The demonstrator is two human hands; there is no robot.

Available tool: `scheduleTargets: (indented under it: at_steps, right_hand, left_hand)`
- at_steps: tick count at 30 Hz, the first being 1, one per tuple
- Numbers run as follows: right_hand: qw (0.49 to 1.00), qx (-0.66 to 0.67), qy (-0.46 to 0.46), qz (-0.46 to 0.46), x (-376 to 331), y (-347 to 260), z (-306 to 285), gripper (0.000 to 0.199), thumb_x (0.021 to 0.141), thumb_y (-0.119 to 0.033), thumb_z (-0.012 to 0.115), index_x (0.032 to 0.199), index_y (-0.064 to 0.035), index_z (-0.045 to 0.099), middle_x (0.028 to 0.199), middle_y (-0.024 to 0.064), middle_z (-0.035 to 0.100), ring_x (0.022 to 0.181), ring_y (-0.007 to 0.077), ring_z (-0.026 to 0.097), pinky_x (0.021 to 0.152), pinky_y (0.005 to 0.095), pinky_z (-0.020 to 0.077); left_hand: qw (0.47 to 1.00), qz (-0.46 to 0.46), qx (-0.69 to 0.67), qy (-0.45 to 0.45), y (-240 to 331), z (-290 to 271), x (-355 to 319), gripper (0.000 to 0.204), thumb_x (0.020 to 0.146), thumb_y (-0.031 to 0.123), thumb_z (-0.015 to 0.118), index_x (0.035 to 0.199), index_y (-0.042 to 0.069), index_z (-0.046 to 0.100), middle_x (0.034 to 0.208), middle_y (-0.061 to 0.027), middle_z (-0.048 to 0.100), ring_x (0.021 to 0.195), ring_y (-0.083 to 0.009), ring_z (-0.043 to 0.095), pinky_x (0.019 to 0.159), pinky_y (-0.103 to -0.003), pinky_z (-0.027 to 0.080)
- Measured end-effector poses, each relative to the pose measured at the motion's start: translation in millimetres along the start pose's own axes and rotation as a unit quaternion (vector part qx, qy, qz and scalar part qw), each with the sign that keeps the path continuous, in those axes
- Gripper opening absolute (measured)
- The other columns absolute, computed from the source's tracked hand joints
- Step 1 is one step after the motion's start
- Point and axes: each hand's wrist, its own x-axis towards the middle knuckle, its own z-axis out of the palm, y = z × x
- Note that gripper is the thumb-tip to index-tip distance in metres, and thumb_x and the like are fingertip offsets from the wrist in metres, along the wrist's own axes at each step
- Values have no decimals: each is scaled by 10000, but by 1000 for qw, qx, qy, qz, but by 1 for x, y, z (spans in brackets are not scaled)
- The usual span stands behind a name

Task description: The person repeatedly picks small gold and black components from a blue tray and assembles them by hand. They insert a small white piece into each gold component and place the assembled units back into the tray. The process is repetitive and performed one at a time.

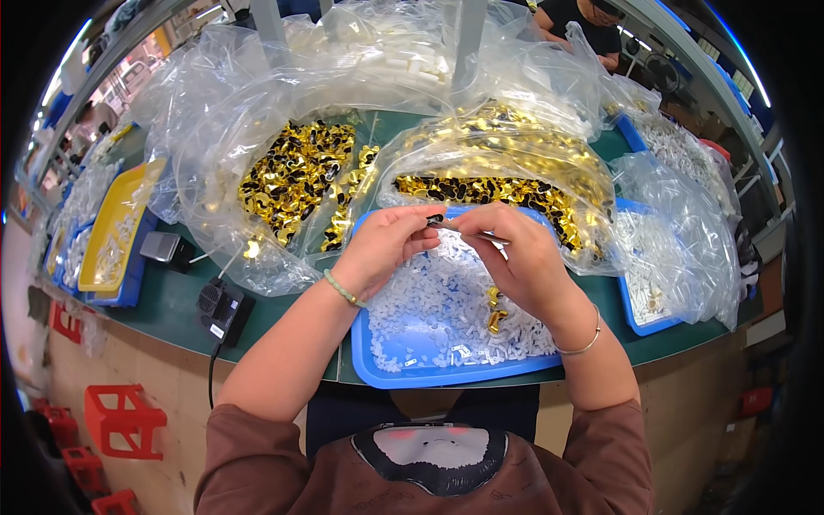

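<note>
Over the blue tray, my two hands meet fingertip to fingertip. My left hand is closed in a pinch on a small black part. My right hand is pinched at the same part's right side; what its fingers hold is too small to make out. Small white plastic pieces fill much of the tray beneath. A few gold parts lie on them, close under my right hand.
Clear bags of black-and-gold parts lie behind the tray. At left stand a yellow tray and a black corded device. At right is another blue tray. Red stools stand on the floor; a person sits opposite.
</note>
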Motion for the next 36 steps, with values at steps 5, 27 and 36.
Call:
scheduleTargets:
  at_steps: [5,27,36]
  right_hand:
    - [1000,-4,-10,6,0,2,1,205,816,88,684,967,-10,586,944,120,679,844,252,679,711,318,559]
    - [995,-16,19,96,2,11,-19,128,860,3,555,978,-6,604,912,162,640,801,319,644,704,379,510]
    - [959,-29,-240,146,-10,25,-15,125,798,-95,650,897,-25,677,892,155,664,813,345,645,731,418,514]
  left_hand:
    - [1000,-2,16,-1,0,1,0,352,980,108,493,1284,-46,580,1048,-50,655,936,-98,623,916,-259,528]
    - [999,26,11,28,5,3,-4,291,966,70,559,1235,-24,619,1124,-74,675,914,-78,637,873,-226,534]
    - [999,40,5,28,2,4,0,363,971,137,609,1296,-20,567,1116,-79,667,944,-101,643,890,-233,540]
